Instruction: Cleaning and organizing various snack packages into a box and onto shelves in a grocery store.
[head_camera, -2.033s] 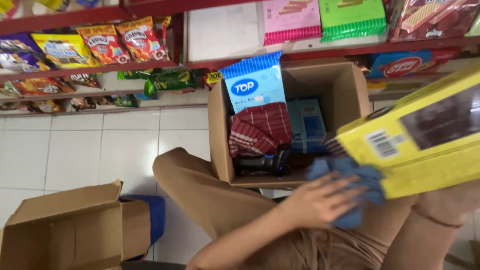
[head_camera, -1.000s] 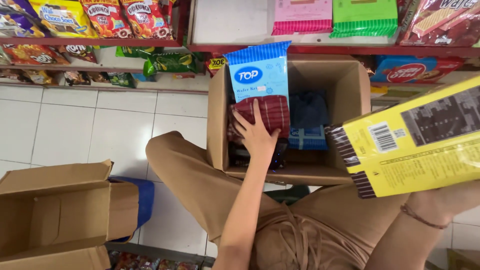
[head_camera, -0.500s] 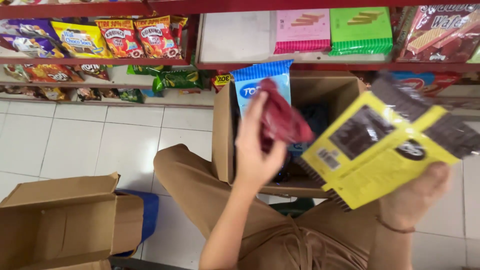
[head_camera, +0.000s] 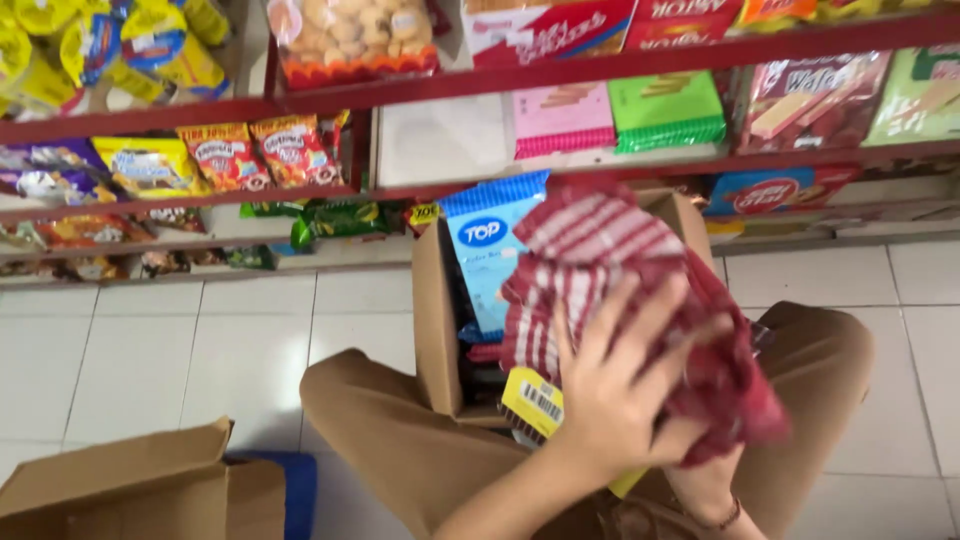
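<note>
Sitting on the tiled floor (head_camera: 150, 350) in front of the red snack shelves (head_camera: 600, 62) that fill the whole top of the frame, with my legs in tan trousers (head_camera: 390, 440) wrapped around an open cardboard box (head_camera: 435, 330) in the middle of the frame. The box isn't empty yet as far as I can see: a light blue packet (head_camera: 490, 250) stands upright in it along its left wall, and there's dark stuff lower down that I can't make out. So I'd say the wiping part is underway and most of the box is left to go. Lower left there's a second cardboard box (head_camera: 130, 490) lying open with something blue behind it. Right of centre, the red-and-white checked cloth (head_camera: 600, 260) is draped over a yellow packet (head_camera: 533, 400), of which only one corner with a barcode pokes out, centre-bottom. My left hand (head_camera: 625, 385) lies flat on top of the cloth, fingers spread wide and pointing up-right, pressing the cloth onto the packet. My right hand (head_camera: 705, 485) is mostly hidden under the cloth at the bottom of the frame; it seems to prop the packet from below, but I can't tell how the fingers sit.
</note>
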